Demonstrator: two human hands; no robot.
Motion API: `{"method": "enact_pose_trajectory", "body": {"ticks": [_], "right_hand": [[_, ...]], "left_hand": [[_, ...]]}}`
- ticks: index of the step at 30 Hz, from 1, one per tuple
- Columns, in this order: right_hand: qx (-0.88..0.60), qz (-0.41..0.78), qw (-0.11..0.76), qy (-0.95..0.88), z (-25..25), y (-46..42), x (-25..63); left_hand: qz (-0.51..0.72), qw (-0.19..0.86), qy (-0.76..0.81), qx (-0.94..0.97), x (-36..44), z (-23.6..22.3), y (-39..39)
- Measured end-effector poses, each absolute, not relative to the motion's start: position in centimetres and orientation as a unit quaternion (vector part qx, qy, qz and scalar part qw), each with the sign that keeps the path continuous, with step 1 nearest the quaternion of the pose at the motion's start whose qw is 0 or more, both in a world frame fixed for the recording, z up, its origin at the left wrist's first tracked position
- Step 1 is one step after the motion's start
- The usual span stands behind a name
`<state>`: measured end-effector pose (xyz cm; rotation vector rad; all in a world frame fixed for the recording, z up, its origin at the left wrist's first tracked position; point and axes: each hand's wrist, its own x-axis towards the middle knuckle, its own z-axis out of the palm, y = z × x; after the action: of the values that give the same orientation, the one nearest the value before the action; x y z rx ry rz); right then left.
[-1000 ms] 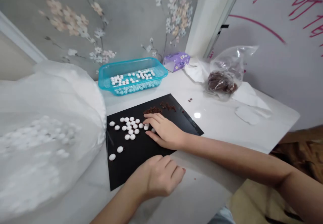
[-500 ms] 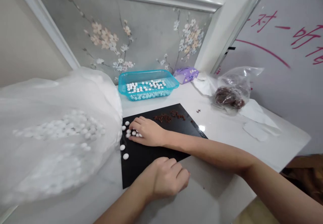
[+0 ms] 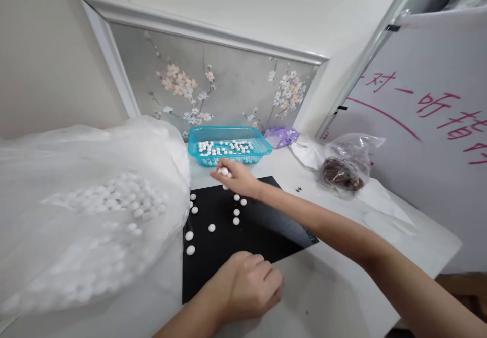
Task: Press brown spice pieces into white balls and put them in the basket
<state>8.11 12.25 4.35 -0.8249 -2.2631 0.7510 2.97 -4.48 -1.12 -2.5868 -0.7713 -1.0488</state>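
My right hand [image 3: 242, 179] is closed around several small white balls [image 3: 224, 171], just in front of the blue plastic basket [image 3: 230, 161]. Its fingers are curled, and the balls show in the cupped palm. Below it, more white balls [image 3: 236, 211] lie scattered on a black mat [image 3: 266, 236]. My left hand [image 3: 251, 283] rests as a fist over the mat's near edge; whatever it holds, if anything, is hidden. The basket has many white balls on its floor.
A big translucent bag of white balls [image 3: 114, 196] fills the left side. At the back right are a purple packet [image 3: 282, 137] and a clear bag with brown pieces [image 3: 341, 173]. One small dark piece [image 3: 299, 189] lies on the white table [image 3: 335, 257]. A whiteboard [image 3: 429, 175] stands right.
My right hand has gathered balls off the mat and lifted them up toward the basket. Some balls now lie farther right on the mat. My left fist stays nearly still; the view has tilted up.
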Motion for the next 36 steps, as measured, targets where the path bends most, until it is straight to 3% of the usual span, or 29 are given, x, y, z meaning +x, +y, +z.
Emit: {"method": "enact_pose_trajectory", "body": {"ticks": [3, 6, 13, 18, 21, 23, 25, 30, 36], "right_hand": [[-0.361, 0.291, 0.325, -0.824, 7.2, 15.6, 7.4], [-0.44, 0.258, 0.28, -0.814, 9.3, 19.6, 6.5], [-0.471, 0.275, 0.185, -0.818, 9.9, 24.1, 6.4], [-0.459, 0.226, 0.217, -0.832, 9.8, 22.6, 7.7], [-0.416, 0.181, 0.272, -0.848, 8.0, 18.2, 9.5], [-0.305, 0.119, 0.306, -0.894, 5.9, 13.9, 11.1], [-0.21, 0.1, 0.243, -0.942, 3.9, 9.7, 12.6], [-0.192, 0.057, 0.087, -0.976, 1.0, 5.7, 13.5], [-0.142, 0.046, 0.127, -0.981, 0.1, 8.8, 10.8]], "left_hand": [[-0.359, 0.114, -0.269, -0.886, 3.0, -1.2, -4.4], [-0.362, 0.102, -0.277, -0.884, 2.9, -1.3, -4.4], [-0.35, 0.072, -0.302, -0.884, 2.7, -1.0, -4.4], [-0.356, 0.068, -0.301, -0.882, 2.6, -0.9, -4.4], [-0.359, 0.074, -0.302, -0.88, 2.7, -1.0, -4.5], [-0.357, 0.079, -0.298, -0.882, 2.8, -1.2, -4.5], [-0.359, 0.093, -0.292, -0.882, 2.8, -1.3, -4.5], [-0.375, 0.118, -0.282, -0.875, 3.0, -1.6, -4.5], [-0.366, 0.105, -0.294, -0.876, 2.8, -1.2, -4.6]]}}
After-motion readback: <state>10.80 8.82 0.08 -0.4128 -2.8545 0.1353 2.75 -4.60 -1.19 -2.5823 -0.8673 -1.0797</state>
